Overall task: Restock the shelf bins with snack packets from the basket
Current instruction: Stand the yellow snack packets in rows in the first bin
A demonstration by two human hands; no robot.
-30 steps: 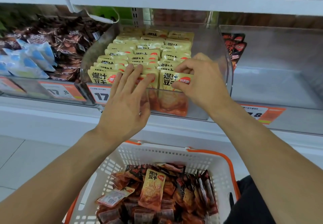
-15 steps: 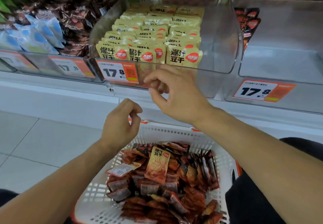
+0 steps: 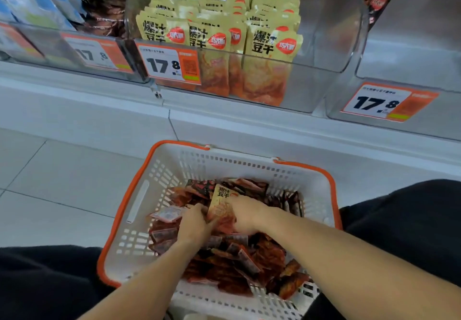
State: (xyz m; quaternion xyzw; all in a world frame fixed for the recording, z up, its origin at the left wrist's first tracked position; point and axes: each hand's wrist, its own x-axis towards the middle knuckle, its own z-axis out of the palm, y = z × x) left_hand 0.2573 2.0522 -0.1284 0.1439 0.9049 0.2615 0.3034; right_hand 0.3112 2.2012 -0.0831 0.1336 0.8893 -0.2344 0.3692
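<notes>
Both hands are down in the basket (image 3: 139, 205), on either side of one yellow packet (image 3: 220, 205) that stands out among the heap of red packets (image 3: 239, 257). The left hand (image 3: 193, 225) has its fingers curled against the packet's left edge and the right hand (image 3: 245, 216) closes on its right side, thumb and fingers seemingly pinching the wrapper — though how firm either grasp is I cannot tell, since the fingertips are buried among the other packs.

Well above and ahead of the hands sits the clear bin (image 3: 331, 45), already nearly full of matching yellow packets standing in rows (image 3: 224, 15); to the right of it another bin (image 3: 411, 52) looks mostly bare.

The risks, as I judge them: the slick wrapper could slip out of a shallow pinch on the way up, or neighbouring red packs could be dragged along and spill over the basket's rim. The bin's rows are tight — forcing one more in at the front could tip the upright packets or crumple the new one.
</notes>
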